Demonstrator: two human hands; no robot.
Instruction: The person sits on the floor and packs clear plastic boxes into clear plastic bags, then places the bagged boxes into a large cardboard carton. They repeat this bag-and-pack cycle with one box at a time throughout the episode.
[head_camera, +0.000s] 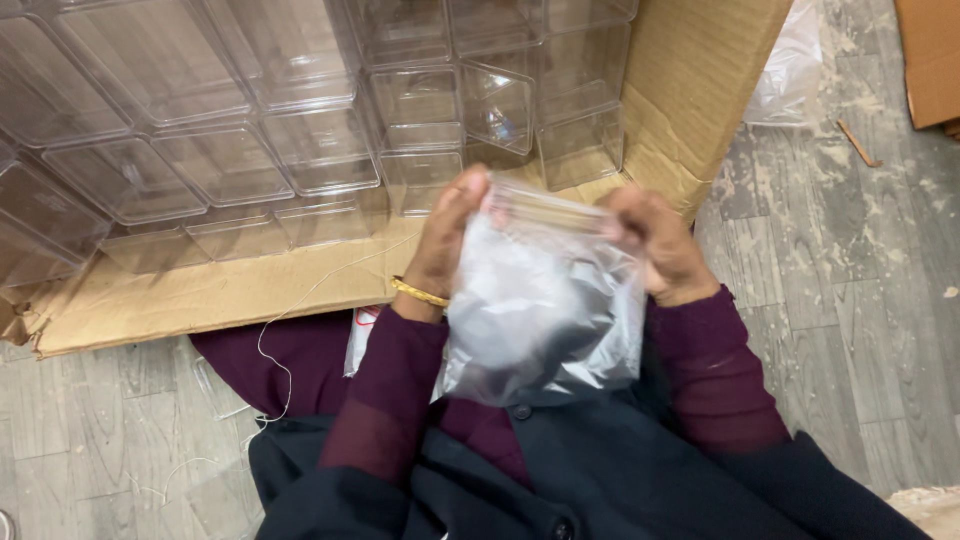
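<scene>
Fingers of the left hand (447, 228) and right hand (655, 245) pinch the two top corners of a clear zip bag (545, 300), pulling its mouth taut, so it hangs upright above the lap with something dark inside. Behind it, clear plastic boxes (300, 120) sit packed in an open cardboard carton (690, 90).

**Materials and finishes seen from above**

A thin, glossy, see-through plastic bag (545, 300) sits at centre. At ten o'clock, clear hard plastic boxes (300, 120) shine smoothly inside a matt, rough brown cardboard carton (690, 70). A shiny gold metal bangle (418, 293) circles one wrist. The sleeves (385, 390) are soft matt cloth. At three o'clock, the grey wood-grain floor (850, 280) looks dull and scuffed.
</scene>
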